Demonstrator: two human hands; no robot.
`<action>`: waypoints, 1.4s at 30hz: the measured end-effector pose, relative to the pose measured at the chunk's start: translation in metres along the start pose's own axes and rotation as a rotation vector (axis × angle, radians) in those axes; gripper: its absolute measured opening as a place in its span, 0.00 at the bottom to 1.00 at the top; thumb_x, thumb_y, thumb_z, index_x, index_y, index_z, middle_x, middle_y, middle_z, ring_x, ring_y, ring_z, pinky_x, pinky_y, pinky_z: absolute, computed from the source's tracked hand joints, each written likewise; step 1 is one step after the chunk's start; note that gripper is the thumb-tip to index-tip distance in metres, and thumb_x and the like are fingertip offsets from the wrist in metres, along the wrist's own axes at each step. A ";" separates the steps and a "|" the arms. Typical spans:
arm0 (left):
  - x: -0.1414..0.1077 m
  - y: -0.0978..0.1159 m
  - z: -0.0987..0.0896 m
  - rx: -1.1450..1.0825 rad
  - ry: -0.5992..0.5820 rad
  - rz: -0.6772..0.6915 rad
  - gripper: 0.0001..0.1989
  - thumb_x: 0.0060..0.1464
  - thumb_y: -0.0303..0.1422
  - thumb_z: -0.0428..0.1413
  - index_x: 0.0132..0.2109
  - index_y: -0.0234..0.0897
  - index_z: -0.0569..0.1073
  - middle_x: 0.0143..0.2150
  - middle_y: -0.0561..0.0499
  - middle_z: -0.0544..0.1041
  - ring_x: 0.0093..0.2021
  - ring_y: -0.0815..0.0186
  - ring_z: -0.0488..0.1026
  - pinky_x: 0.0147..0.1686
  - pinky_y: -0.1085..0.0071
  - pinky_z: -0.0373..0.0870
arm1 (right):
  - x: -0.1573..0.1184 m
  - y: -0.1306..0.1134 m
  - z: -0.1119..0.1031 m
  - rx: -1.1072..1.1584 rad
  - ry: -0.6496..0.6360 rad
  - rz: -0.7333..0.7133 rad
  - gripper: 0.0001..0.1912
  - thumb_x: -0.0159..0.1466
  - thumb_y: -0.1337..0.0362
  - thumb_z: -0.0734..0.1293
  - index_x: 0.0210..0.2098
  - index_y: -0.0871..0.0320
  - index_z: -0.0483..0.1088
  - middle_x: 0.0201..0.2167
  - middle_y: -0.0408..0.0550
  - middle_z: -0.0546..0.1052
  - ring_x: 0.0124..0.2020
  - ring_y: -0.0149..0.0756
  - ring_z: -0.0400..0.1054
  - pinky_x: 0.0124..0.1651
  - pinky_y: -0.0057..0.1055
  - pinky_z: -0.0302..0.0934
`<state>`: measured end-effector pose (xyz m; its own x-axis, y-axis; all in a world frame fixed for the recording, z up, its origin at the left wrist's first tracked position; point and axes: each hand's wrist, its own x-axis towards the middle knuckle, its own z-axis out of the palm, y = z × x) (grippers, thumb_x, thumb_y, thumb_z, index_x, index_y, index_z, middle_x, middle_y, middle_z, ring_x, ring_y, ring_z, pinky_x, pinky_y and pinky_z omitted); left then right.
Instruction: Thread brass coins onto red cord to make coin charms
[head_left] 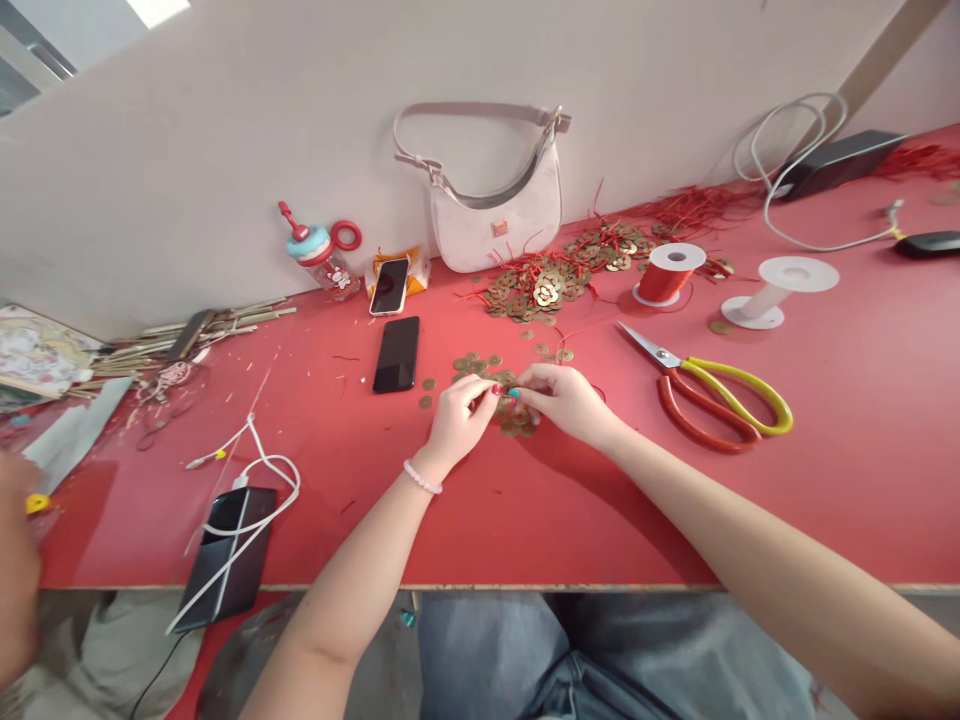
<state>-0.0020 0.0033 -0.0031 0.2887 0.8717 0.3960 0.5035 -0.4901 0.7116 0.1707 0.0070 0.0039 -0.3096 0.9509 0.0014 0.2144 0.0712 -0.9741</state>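
Observation:
My left hand (461, 415) and my right hand (564, 398) meet fingertip to fingertip over a small heap of brass coins (517, 420) on the red table (525, 520). Both pinch at coins and what looks like red cord between them; the exact piece held is too small to make out. More loose coins (472, 364) lie just behind my hands. A larger pile of coins tangled with red cord (551, 280) sits further back.
Red-and-yellow scissors (712, 395) lie to the right. A red thread spool (667, 272) and an empty white spool (776, 290) stand behind them. Two phones (396, 353) (390, 285), a bottle (322, 258), a handbag (495, 200) and a charging phone (225, 555) are around. Another person's hand (15, 570) shows at far left.

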 end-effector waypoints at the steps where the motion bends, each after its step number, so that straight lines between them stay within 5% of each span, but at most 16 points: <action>1: 0.000 0.000 -0.001 -0.026 -0.003 -0.012 0.11 0.58 0.32 0.48 0.35 0.33 0.74 0.28 0.50 0.69 0.27 0.70 0.66 0.26 0.75 0.63 | 0.000 0.001 0.000 -0.001 -0.013 -0.002 0.07 0.56 0.61 0.63 0.25 0.58 0.65 0.21 0.42 0.73 0.18 0.27 0.63 0.24 0.26 0.61; 6: 0.002 -0.006 -0.002 -0.191 -0.068 -0.066 0.10 0.57 0.35 0.50 0.39 0.35 0.74 0.37 0.46 0.74 0.37 0.66 0.71 0.32 0.73 0.68 | -0.001 0.002 -0.001 0.008 -0.081 -0.004 0.07 0.56 0.62 0.63 0.25 0.58 0.66 0.21 0.42 0.73 0.18 0.26 0.64 0.26 0.26 0.62; 16: 0.001 -0.005 -0.007 -0.279 -0.151 -0.003 0.05 0.55 0.30 0.52 0.36 0.36 0.73 0.36 0.47 0.73 0.36 0.67 0.70 0.33 0.73 0.68 | -0.002 -0.006 -0.008 0.033 -0.256 0.013 0.08 0.56 0.60 0.64 0.26 0.59 0.69 0.24 0.45 0.76 0.21 0.28 0.67 0.28 0.26 0.63; 19: 0.001 -0.001 -0.008 -0.221 -0.064 0.028 0.05 0.56 0.30 0.51 0.35 0.36 0.72 0.34 0.48 0.71 0.35 0.68 0.69 0.32 0.73 0.67 | -0.002 -0.006 -0.012 -0.163 -0.195 -0.082 0.11 0.58 0.59 0.63 0.28 0.59 0.72 0.25 0.47 0.77 0.25 0.32 0.69 0.31 0.28 0.62; 24: 0.002 0.003 -0.009 -0.275 0.255 0.053 0.05 0.57 0.33 0.50 0.35 0.37 0.69 0.39 0.47 0.69 0.41 0.67 0.69 0.40 0.70 0.68 | -0.004 -0.011 -0.024 -0.514 0.059 -0.399 0.15 0.59 0.56 0.61 0.23 0.58 0.71 0.25 0.49 0.74 0.29 0.36 0.67 0.35 0.33 0.59; 28: 0.006 0.005 -0.013 -0.575 0.307 -0.133 0.08 0.59 0.37 0.46 0.38 0.39 0.65 0.40 0.47 0.70 0.45 0.66 0.69 0.45 0.65 0.68 | -0.009 -0.020 -0.031 -0.213 0.181 -0.376 0.20 0.59 0.52 0.61 0.17 0.57 0.64 0.32 0.50 0.72 0.33 0.36 0.65 0.38 0.34 0.60; 31: 0.007 0.003 -0.022 -0.732 0.229 -0.322 0.13 0.62 0.39 0.39 0.36 0.39 0.63 0.28 0.51 0.66 0.28 0.70 0.68 0.37 0.66 0.70 | -0.011 -0.020 -0.038 0.132 0.155 -0.219 0.25 0.57 0.45 0.58 0.13 0.56 0.55 0.27 0.48 0.70 0.28 0.35 0.64 0.34 0.37 0.61; 33: 0.005 0.000 -0.028 -0.779 0.194 -0.397 0.15 0.62 0.40 0.37 0.33 0.40 0.63 0.20 0.56 0.54 0.16 0.75 0.52 0.26 0.71 0.67 | -0.011 -0.018 -0.042 0.269 0.143 -0.134 0.26 0.56 0.42 0.57 0.13 0.55 0.51 0.18 0.46 0.64 0.21 0.34 0.59 0.30 0.38 0.60; 35: 0.003 -0.002 -0.033 -0.822 0.182 -0.421 0.16 0.62 0.41 0.38 0.32 0.40 0.63 0.20 0.58 0.44 0.16 0.75 0.37 0.18 0.76 0.57 | -0.010 -0.016 -0.046 0.330 0.179 -0.082 0.26 0.56 0.41 0.55 0.14 0.54 0.49 0.13 0.42 0.58 0.17 0.31 0.54 0.27 0.37 0.59; 39: 0.005 -0.003 -0.034 -0.970 0.087 -0.443 0.13 0.59 0.42 0.44 0.30 0.40 0.60 0.22 0.57 0.40 0.19 0.72 0.35 0.14 0.77 0.41 | -0.007 -0.016 -0.047 0.373 0.231 -0.037 0.24 0.53 0.40 0.57 0.18 0.53 0.54 0.16 0.42 0.61 0.19 0.31 0.57 0.27 0.35 0.58; 42: 0.010 -0.002 -0.029 -1.145 -0.029 -0.487 0.14 0.53 0.41 0.53 0.28 0.38 0.58 0.22 0.57 0.43 0.19 0.74 0.39 0.14 0.79 0.41 | -0.004 -0.015 -0.041 0.346 0.122 -0.061 0.17 0.50 0.48 0.67 0.25 0.54 0.62 0.24 0.43 0.69 0.25 0.32 0.64 0.32 0.33 0.61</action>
<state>-0.0234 0.0129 0.0163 0.2970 0.9534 -0.0535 -0.4320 0.1841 0.8829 0.2070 0.0147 0.0283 -0.1954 0.9784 0.0682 -0.1332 0.0424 -0.9902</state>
